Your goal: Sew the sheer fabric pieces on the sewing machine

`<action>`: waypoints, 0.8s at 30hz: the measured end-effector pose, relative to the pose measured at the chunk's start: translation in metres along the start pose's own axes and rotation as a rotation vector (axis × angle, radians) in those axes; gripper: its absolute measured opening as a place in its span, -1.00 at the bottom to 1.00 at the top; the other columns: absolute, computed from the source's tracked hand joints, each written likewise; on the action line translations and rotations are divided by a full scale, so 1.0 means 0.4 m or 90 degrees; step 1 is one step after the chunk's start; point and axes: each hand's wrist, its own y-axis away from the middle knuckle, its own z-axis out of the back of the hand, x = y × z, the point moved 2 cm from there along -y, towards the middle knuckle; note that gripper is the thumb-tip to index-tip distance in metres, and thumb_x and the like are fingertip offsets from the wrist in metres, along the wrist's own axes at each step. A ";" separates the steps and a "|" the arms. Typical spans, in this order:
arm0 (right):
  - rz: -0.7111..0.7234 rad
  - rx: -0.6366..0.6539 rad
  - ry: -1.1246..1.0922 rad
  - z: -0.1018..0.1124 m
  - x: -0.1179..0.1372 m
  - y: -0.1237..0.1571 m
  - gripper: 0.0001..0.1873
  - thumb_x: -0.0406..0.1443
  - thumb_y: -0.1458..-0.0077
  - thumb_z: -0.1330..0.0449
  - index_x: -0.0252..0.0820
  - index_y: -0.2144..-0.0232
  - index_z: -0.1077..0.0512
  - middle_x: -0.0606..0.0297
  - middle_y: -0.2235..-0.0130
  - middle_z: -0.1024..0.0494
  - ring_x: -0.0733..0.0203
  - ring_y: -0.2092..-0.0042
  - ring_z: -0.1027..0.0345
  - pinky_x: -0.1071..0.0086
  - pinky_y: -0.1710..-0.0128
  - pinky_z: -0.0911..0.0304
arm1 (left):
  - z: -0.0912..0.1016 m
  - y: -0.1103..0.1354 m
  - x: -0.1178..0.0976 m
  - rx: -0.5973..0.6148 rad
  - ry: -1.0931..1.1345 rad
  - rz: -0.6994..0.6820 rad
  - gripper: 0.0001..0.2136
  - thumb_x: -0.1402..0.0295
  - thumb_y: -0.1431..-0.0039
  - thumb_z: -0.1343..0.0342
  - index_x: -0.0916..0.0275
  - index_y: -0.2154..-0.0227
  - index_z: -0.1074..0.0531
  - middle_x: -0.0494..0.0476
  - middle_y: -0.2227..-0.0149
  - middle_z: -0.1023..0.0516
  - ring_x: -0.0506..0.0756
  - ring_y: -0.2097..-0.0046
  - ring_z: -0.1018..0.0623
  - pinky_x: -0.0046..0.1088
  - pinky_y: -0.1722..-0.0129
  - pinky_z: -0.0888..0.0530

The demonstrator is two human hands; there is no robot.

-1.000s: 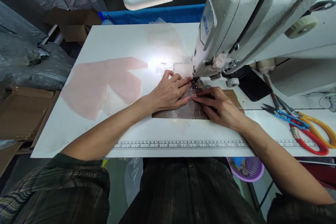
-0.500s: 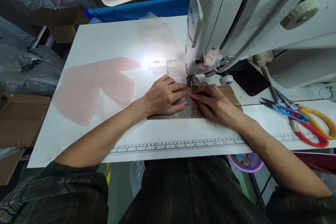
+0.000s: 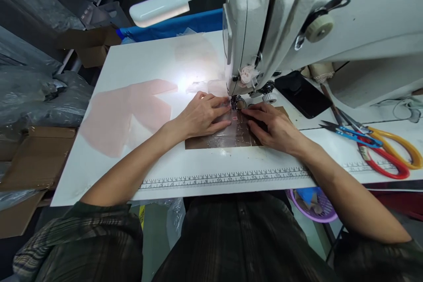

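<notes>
My left hand (image 3: 205, 115) lies palm down, fingers spread, on thin see-through fabric (image 3: 234, 130) just left of the presser foot (image 3: 234, 103). To the right of the foot, my right hand (image 3: 272, 124) rests with fingers stretched and apart, its fingertips close to the fabric's edge. A small pinkish-red mark (image 3: 235, 118) shows in front of the foot. Beneath both hands is a brown sheet (image 3: 198, 142) on the white table. The sewing machine (image 3: 246, 31) stands over the fabric; the needle point is too small to make out.
Sheer pink cut pieces (image 3: 114, 114) lie at the left. A white lamp (image 3: 161, 6) hangs over the back. Right of the machine head are a dark phone (image 3: 304, 94), blue thread snips (image 3: 355, 135) and scissors (image 3: 385, 156). A ruler strip (image 3: 224, 180) runs along the front edge.
The view has shifted, showing more of the machine's arm. The pinkish-red mark was left of the presser foot and now shows in front of it. Both hands stay beside the foot.
</notes>
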 end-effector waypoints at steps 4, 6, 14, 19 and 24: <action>-0.013 -0.024 -0.019 0.003 -0.007 -0.002 -0.62 -0.33 -0.23 -0.12 -0.16 -0.07 -0.53 0.07 0.07 -0.57 0.00 0.05 -0.48 0.05 0.01 -0.46 | 0.052 0.015 -0.003 -0.032 0.050 -0.026 -0.69 0.25 -0.43 0.03 0.31 -0.02 -0.50 0.34 -0.03 -0.57 0.19 0.03 -0.57 -0.21 0.09 -0.50; -0.018 -0.027 -0.019 0.002 -0.009 -0.002 -0.62 -0.33 -0.23 -0.12 -0.15 -0.06 -0.53 0.08 0.06 -0.58 0.01 0.04 -0.48 0.05 0.01 -0.46 | 0.071 0.031 -0.024 -0.016 0.087 -0.037 -0.74 0.30 -0.43 0.03 0.28 0.10 -0.54 0.27 0.09 -0.62 0.15 0.14 -0.59 -0.26 0.18 -0.52; -0.008 -0.042 -0.038 0.002 0.001 -0.005 -0.71 -0.35 -0.20 -0.11 -0.14 0.09 -0.57 0.09 0.12 -0.58 0.05 0.14 -0.51 0.12 0.11 -0.48 | 0.033 0.089 -0.073 -0.017 0.349 -0.006 -0.81 0.24 -0.31 -0.19 0.25 0.32 -0.59 0.20 0.20 -0.63 0.08 0.16 -0.60 -0.34 0.17 -0.56; 0.092 0.108 -0.158 -0.003 0.038 0.001 -0.74 -0.33 -0.10 -0.22 -0.17 0.13 -0.52 0.13 0.14 -0.59 0.04 0.07 -0.48 0.13 0.03 -0.43 | 0.009 0.090 -0.068 -0.048 0.423 0.051 -0.82 0.29 -0.31 -0.19 0.24 0.35 -0.60 0.17 0.24 -0.62 0.05 0.20 -0.60 -0.39 0.20 -0.55; 0.108 0.170 -0.177 -0.009 0.055 0.004 -0.74 -0.19 -0.12 -0.29 -0.15 0.14 -0.49 0.16 0.16 -0.59 0.07 0.11 -0.46 0.18 0.09 -0.41 | 0.006 0.093 -0.064 -0.053 0.464 0.093 -0.83 0.28 -0.31 -0.18 0.24 0.33 -0.60 0.16 0.24 -0.63 0.05 0.20 -0.60 -0.41 0.21 -0.54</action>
